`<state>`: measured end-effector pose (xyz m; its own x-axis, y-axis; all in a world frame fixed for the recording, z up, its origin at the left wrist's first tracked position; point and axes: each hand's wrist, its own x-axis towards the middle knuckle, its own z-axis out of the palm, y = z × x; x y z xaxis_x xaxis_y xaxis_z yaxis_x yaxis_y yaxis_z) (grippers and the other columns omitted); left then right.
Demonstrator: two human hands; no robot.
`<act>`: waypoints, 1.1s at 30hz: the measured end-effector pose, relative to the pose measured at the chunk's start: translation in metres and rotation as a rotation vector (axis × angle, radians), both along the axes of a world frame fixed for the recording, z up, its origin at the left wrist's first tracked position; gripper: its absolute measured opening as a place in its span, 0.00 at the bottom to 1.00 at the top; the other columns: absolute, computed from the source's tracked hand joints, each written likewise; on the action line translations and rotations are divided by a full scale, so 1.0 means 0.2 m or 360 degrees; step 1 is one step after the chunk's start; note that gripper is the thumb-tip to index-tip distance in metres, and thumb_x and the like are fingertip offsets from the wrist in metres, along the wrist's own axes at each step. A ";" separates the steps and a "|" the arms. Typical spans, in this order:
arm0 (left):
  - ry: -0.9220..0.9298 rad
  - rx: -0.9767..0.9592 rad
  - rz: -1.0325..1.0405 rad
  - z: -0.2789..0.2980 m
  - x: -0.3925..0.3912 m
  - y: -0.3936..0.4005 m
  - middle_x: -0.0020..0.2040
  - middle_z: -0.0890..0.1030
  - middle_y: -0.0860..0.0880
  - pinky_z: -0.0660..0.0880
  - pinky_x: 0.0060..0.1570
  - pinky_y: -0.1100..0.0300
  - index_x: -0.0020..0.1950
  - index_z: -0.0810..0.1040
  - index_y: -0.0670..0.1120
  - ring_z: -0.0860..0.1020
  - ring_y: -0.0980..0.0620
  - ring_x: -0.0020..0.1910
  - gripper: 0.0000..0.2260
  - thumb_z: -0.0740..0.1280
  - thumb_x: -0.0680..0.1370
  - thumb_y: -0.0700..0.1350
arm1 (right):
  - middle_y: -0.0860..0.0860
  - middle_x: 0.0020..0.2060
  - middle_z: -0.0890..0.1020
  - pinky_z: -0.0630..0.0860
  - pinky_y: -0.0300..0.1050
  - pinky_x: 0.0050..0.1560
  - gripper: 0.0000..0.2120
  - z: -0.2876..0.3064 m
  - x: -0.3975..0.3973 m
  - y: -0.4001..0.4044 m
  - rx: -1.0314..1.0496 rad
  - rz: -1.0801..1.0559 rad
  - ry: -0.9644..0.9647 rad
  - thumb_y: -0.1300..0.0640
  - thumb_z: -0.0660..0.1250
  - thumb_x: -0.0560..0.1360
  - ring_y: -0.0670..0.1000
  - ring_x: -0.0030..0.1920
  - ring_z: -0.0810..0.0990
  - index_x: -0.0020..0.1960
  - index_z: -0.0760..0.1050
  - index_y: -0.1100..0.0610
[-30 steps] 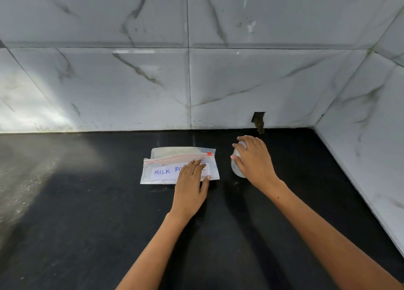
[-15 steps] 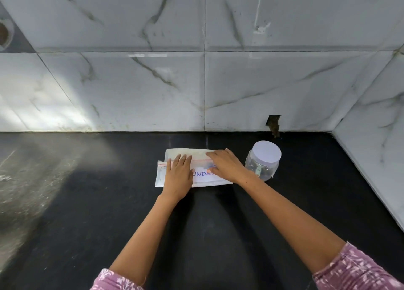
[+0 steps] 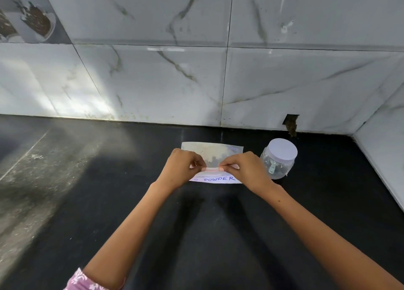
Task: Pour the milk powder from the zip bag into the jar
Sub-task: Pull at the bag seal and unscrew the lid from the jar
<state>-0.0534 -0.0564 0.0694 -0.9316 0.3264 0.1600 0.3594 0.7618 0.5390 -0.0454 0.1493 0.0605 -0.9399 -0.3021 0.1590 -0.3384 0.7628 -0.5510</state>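
A clear zip bag [image 3: 215,153] with white milk powder lies flat on the black counter [image 3: 109,202], its white label reading "POWDER" toward me. My left hand [image 3: 182,170] and my right hand [image 3: 247,169] both pinch the bag's pink zip strip, fingertips a short gap apart at the middle of the strip. Just right of the bag, a clear plastic jar [image 3: 277,165] with a white lid on it stands upright, close to my right hand but apart from it.
A marble-tiled wall [image 3: 153,81] runs along the back of the counter, and a second tiled wall [image 3: 384,158] closes the right side. A small dark hole [image 3: 290,123] sits at the wall's base behind the jar. The counter's left part looks dusty grey.
My right hand left the jar and came over to the bag. Both hands went from lying flat on the bag to pinching its zip strip. The view tilted upward.
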 end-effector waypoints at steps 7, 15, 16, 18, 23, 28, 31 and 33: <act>-0.0316 0.0121 0.0036 -0.04 0.13 0.01 0.39 0.85 0.49 0.75 0.41 0.62 0.41 0.85 0.46 0.78 0.53 0.35 0.04 0.74 0.69 0.39 | 0.47 0.47 0.84 0.77 0.49 0.48 0.08 0.01 0.12 -0.05 0.0382 0.0173 0.0059 0.57 0.65 0.75 0.50 0.48 0.81 0.49 0.82 0.52; -0.0664 0.0719 0.0122 -0.05 0.15 0.02 0.36 0.85 0.47 0.79 0.45 0.65 0.39 0.85 0.42 0.82 0.54 0.38 0.07 0.79 0.64 0.38 | 0.52 0.39 0.82 0.67 0.34 0.34 0.02 -0.05 0.29 -0.04 0.0377 0.0122 0.0655 0.62 0.73 0.70 0.51 0.36 0.81 0.42 0.81 0.57; -0.0694 0.0756 0.0108 -0.04 0.14 0.03 0.37 0.85 0.45 0.79 0.45 0.64 0.40 0.85 0.43 0.82 0.53 0.38 0.07 0.79 0.64 0.39 | 0.52 0.38 0.83 0.68 0.33 0.33 0.03 -0.04 0.29 -0.04 0.0361 0.0098 0.0736 0.63 0.74 0.68 0.51 0.35 0.81 0.41 0.81 0.58; -0.0760 0.0794 0.0024 -0.03 0.13 0.03 0.40 0.85 0.44 0.78 0.42 0.65 0.43 0.85 0.43 0.81 0.55 0.38 0.08 0.78 0.66 0.40 | 0.54 0.38 0.83 0.74 0.37 0.33 0.04 -0.04 0.28 -0.03 0.0317 0.0095 0.0839 0.64 0.74 0.68 0.51 0.35 0.81 0.41 0.82 0.59; -0.0865 0.0904 -0.0067 -0.02 0.11 0.04 0.41 0.86 0.48 0.77 0.41 0.65 0.47 0.85 0.43 0.82 0.55 0.41 0.08 0.75 0.69 0.37 | 0.57 0.39 0.84 0.81 0.44 0.33 0.06 -0.02 0.25 0.01 0.0307 0.0071 0.0936 0.65 0.76 0.66 0.54 0.37 0.83 0.42 0.82 0.61; -0.0799 0.1011 0.0088 -0.03 0.13 0.10 0.38 0.85 0.47 0.76 0.36 0.66 0.45 0.84 0.40 0.81 0.58 0.35 0.06 0.73 0.70 0.34 | 0.57 0.44 0.84 0.81 0.45 0.42 0.07 -0.05 0.28 0.02 0.0359 0.0048 0.0973 0.62 0.76 0.67 0.56 0.44 0.84 0.45 0.82 0.60; -0.0794 0.1050 0.0145 -0.03 0.14 0.12 0.40 0.84 0.42 0.76 0.36 0.67 0.46 0.84 0.39 0.80 0.57 0.34 0.06 0.74 0.70 0.35 | 0.58 0.47 0.84 0.80 0.48 0.45 0.12 -0.07 0.30 0.01 0.0375 -0.0021 0.0955 0.61 0.78 0.65 0.57 0.47 0.83 0.47 0.82 0.60; -0.0818 0.1084 0.0140 -0.01 0.13 0.13 0.40 0.84 0.43 0.75 0.34 0.68 0.47 0.83 0.38 0.80 0.58 0.33 0.06 0.74 0.70 0.35 | 0.58 0.47 0.84 0.80 0.48 0.45 0.12 -0.07 0.30 0.01 0.0374 -0.0049 0.0999 0.62 0.78 0.64 0.57 0.47 0.83 0.47 0.82 0.60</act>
